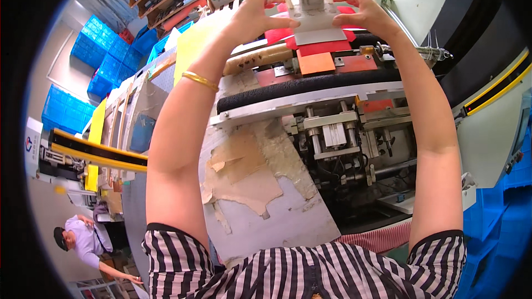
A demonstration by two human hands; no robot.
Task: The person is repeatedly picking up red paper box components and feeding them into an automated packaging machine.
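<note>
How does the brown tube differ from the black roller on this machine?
The brown tube has dark spots; the black roller is evenly dark and rough-looking. The tube shows less length than the roller. The tube lies nearer the left hand, the roller nearer the wearer's body. Both are rounded and lie crosswise.

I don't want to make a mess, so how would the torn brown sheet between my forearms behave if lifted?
The torn brown sheet looks thin, so it's probably light and fairly floppy. Its ragged edges suggest it could rip further. It lies flat on the pale board, so it may be stuck down; I can't tell.
</note>
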